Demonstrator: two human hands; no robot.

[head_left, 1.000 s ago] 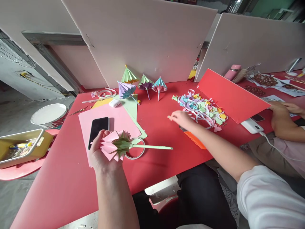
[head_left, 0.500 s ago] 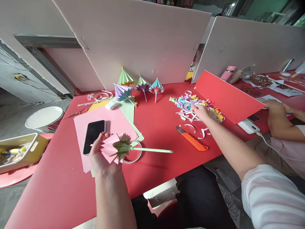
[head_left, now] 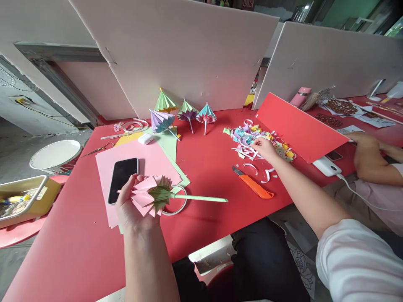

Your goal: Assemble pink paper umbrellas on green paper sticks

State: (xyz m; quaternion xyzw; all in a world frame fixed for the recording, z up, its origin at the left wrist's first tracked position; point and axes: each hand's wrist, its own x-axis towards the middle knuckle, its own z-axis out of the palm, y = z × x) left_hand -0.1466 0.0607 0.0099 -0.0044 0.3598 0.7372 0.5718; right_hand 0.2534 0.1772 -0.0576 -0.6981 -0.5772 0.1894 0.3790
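Observation:
A folded pink and green paper umbrella [head_left: 153,195] lies in my left hand [head_left: 134,205], its pale green stick pointing right. The fingers of that hand wrap round the pink end. My right hand [head_left: 263,147] is over the heap of coloured paper scraps [head_left: 244,136], thumb and fingertips pinched together; what they hold, if anything, is too small to make out. An orange utility knife [head_left: 255,185] lies in front of the heap. Beneath the umbrella's stick is a roll of tape [head_left: 184,203], partly hidden.
Several small paper umbrellas [head_left: 206,115] stand at the back. Left are a black phone [head_left: 123,178], pink paper [head_left: 160,157], a white case [head_left: 145,139] and scissors [head_left: 99,149]. A red board [head_left: 302,126] leans beyond the scraps. Another person's arm [head_left: 371,157] rests at the right.
My right hand has drawn slightly back over the scraps, its fingertips lifting a little. My left hand keeps the umbrella almost where it was.

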